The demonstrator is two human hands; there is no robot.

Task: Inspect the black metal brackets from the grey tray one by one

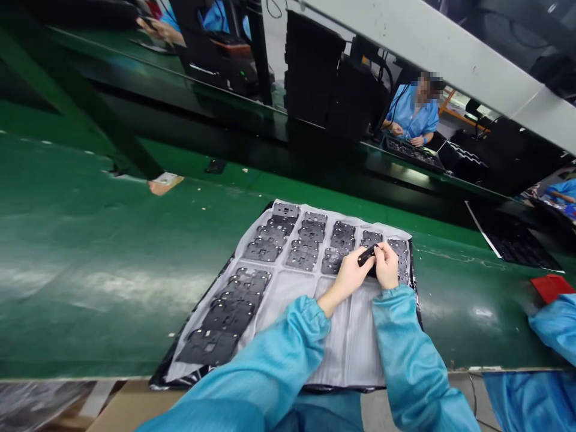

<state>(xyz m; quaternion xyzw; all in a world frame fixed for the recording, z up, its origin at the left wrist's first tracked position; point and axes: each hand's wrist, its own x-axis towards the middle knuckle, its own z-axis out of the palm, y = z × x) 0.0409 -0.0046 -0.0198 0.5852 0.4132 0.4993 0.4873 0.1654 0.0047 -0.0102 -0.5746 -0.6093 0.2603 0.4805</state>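
Note:
Between my hands is a small black plastic part [368, 255], held above the right side of a compartmented tray [288, 294] lined with white sheet. My left hand [353, 273] grips the part's left end, and my right hand [387, 264] pinches its right end. Overlapping flat black plates with cutouts [303, 255] fill the tray's back row of compartments. More such plates [229, 309] lie in the front left compartment. Bare white lining shows in the front compartments nearest my forearms. My fingers hide part of the piece and some plates below it.
The tray lies on a green bench [112, 270]. A green metal post [90, 102] meets the bench at the left. A dark tray [513, 237] and a red object [551, 288] lie to the right, near a blue sleeve [555, 330]. Another person [411, 117] works across the line.

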